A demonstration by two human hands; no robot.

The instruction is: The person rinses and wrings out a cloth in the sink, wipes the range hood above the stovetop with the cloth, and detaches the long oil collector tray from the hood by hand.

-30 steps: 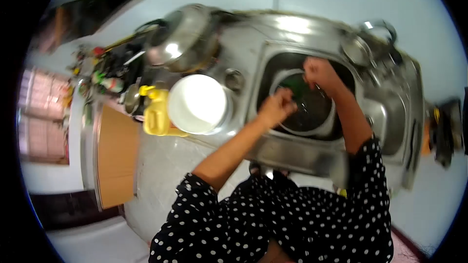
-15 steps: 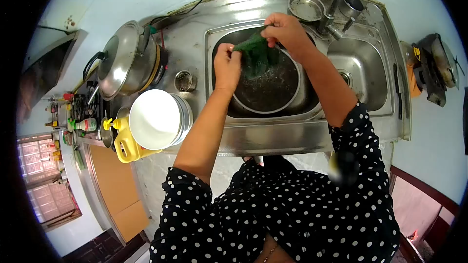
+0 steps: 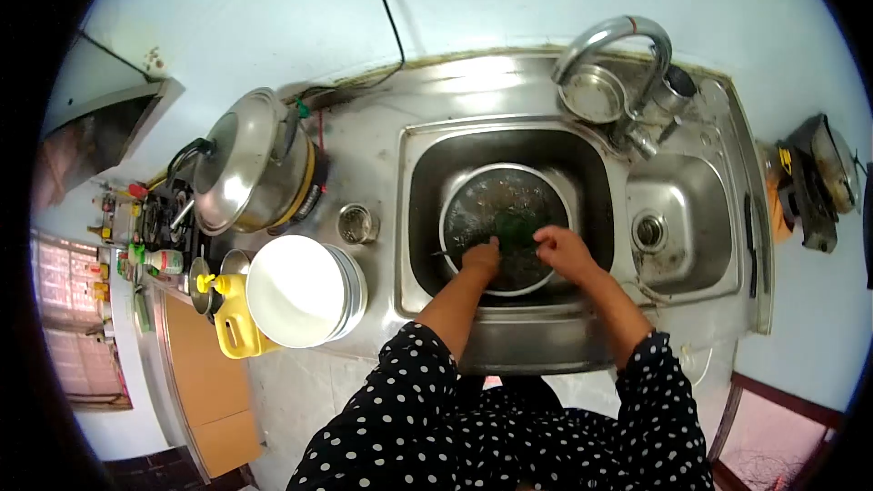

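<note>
In the left sink bowl stands a round metal basin [image 3: 444, 209] of dark, bubbly water. A dark green cloth [image 3: 516, 229] lies in the water between my hands, its outline blurred by the water. My left hand [image 3: 482, 258] reaches over the basin's near-left side; its thumb is at the cloth and its other fingers are partly hidden. My right hand [image 3: 566, 253] is at the near-right side, fingers curled in at the cloth's edge.
A chrome faucet [image 3: 637, 32] arches behind the smaller right sink bowl [image 3: 682, 255]. Left of the sink stand a glass [image 3: 356, 224], stacked white bowls [image 3: 296, 291], a yellow jug [image 3: 238, 318] and a lidded pot [image 3: 245, 164]. A knife [image 3: 750, 245] lies at the right edge.
My hands have lowered the green cloth from above the basin's far side into the water and come nearer to me. The camera view has tilted up.
</note>
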